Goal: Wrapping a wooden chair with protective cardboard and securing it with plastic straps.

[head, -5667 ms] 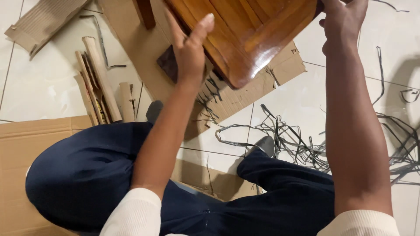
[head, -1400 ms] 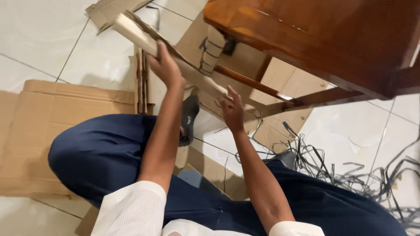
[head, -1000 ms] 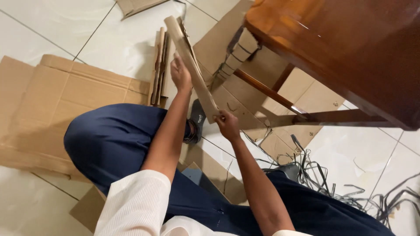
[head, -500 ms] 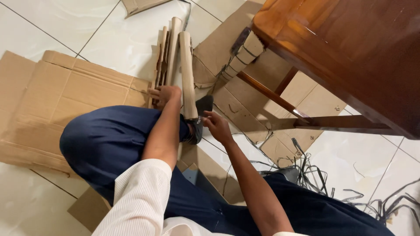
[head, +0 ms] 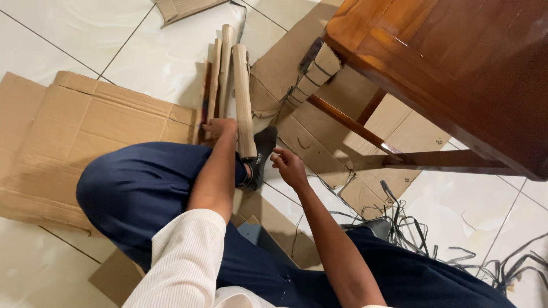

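Observation:
I sit on a tiled floor in dark blue trousers. My left hand [head: 220, 126] is curled against a long folded cardboard strip [head: 242, 97]. The strip lies lengthwise beside two similar strips [head: 220, 68], with its near end resting on my black-socked foot [head: 261, 154]. My right hand [head: 290, 165] hovers just right of the foot, fingers apart and holding nothing. A dark wooden piece of furniture [head: 456, 68] stands at the upper right. One of its legs is still wrapped in strapped cardboard [head: 317, 71].
A flattened cardboard box [head: 85, 142] lies on the floor to the left, and more cardboard sheets [head: 342, 137] lie under the furniture. Cut black plastic straps [head: 422, 234] are tangled on the tiles at the right. Another cardboard scrap [head: 182, 7] lies at the top.
Both hands brought the long strip down from a raised slant and laid it beside the other strips. My right hand has let go and moved off to the right of my foot.

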